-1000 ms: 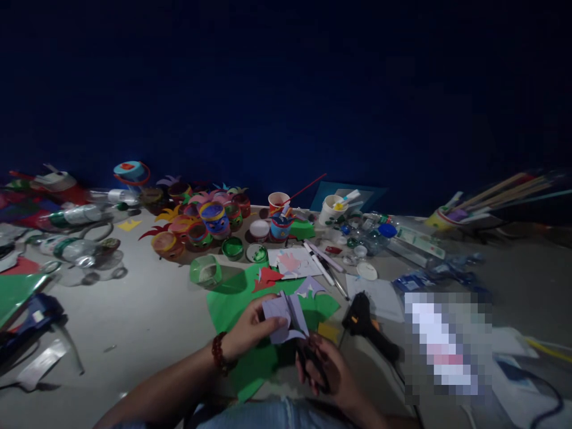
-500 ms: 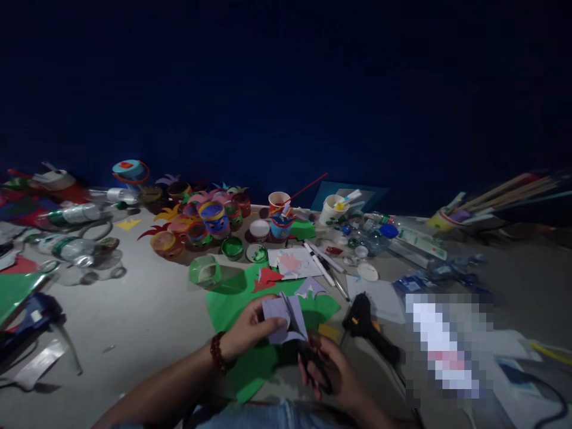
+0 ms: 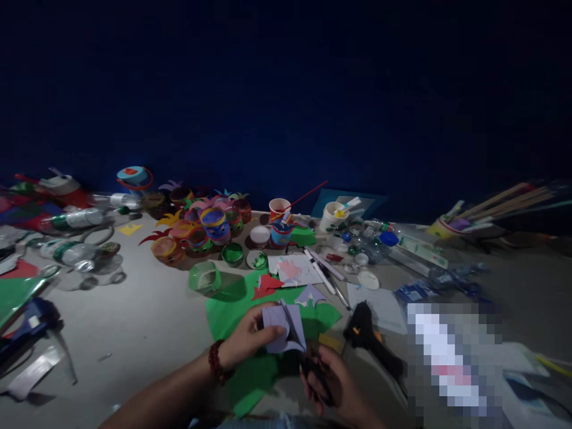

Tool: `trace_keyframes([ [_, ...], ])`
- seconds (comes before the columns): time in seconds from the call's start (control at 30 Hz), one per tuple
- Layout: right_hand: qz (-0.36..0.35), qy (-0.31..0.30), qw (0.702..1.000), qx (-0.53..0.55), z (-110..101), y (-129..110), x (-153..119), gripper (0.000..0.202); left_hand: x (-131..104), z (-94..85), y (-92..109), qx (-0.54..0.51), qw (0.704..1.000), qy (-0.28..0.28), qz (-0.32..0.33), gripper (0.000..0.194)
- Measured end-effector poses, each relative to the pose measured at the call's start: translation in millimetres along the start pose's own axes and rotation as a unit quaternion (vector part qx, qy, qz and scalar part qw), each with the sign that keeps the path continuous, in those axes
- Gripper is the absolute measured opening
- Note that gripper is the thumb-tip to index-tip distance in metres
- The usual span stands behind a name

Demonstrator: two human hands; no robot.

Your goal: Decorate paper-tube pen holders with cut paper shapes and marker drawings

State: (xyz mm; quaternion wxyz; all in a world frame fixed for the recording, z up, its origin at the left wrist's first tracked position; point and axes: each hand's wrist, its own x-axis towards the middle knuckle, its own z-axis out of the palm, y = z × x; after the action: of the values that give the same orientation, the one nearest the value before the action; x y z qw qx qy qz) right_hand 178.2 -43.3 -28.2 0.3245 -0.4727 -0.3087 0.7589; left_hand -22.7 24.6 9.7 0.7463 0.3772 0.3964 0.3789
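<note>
A piece of lilac paper (image 3: pixel 274 341) is pinched in my left hand (image 3: pixel 251 338), thumb on top, with a beaded bracelet at the wrist. My right hand (image 3: pixel 329 375) grips black-handled scissors (image 3: pixel 316 376). Their blades reach up to the paper, over its right part, where a slit shows. Under both hands lies a large sheet of green paper (image 3: pixel 250 372). Just beyond the hands are a lilac paper cutout (image 3: pixel 311 295) and a red paper scrap (image 3: pixel 267 286) on the green sheet.
A black hot glue gun (image 3: pixel 373 342) lies right of my right hand. Markers (image 3: pixel 319 271) rest beyond it. Decorated cups (image 3: pixel 214 225) and a green plastic cup (image 3: pixel 204 278) stand toward the back left. Plastic bottles (image 3: pixel 67 255) lie at left. A sheet of white paper (image 3: pixel 378 304) lies right.
The whole scene sits slightly lower in view. The scissors and lilac paper are still together in my hands, with the paper's angle a little changed.
</note>
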Motion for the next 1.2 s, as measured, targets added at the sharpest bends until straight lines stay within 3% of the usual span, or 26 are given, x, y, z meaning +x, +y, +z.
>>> trace_keyframes([
  [0.27, 0.022, -0.014, 0.999, 0.034, -1.6, -2.3, 1.0, 0.062, 1.5, -3.5, -5.3, 0.012, 1.000, -0.005, 0.011, 0.042],
  [0.6, 0.005, -0.010, 0.999, -0.032, 0.2, -8.0, -0.8, 0.051, 2.2, -4.5, -5.5, 0.010, 1.000, 0.021, 0.001, 0.040],
  [0.87, 0.022, 0.013, 0.999, -0.019, 5.6, -14.4, -0.2, 0.061, 1.6, -5.4, -5.5, 0.001, 1.000, 0.010, 0.008, 0.038],
  [1.2, -0.012, 0.006, 0.999, -0.051, 5.2, -17.0, -3.3, 0.056, 0.5, -1.9, 0.4, 0.028, 0.999, 0.006, 0.019, 0.033],
])
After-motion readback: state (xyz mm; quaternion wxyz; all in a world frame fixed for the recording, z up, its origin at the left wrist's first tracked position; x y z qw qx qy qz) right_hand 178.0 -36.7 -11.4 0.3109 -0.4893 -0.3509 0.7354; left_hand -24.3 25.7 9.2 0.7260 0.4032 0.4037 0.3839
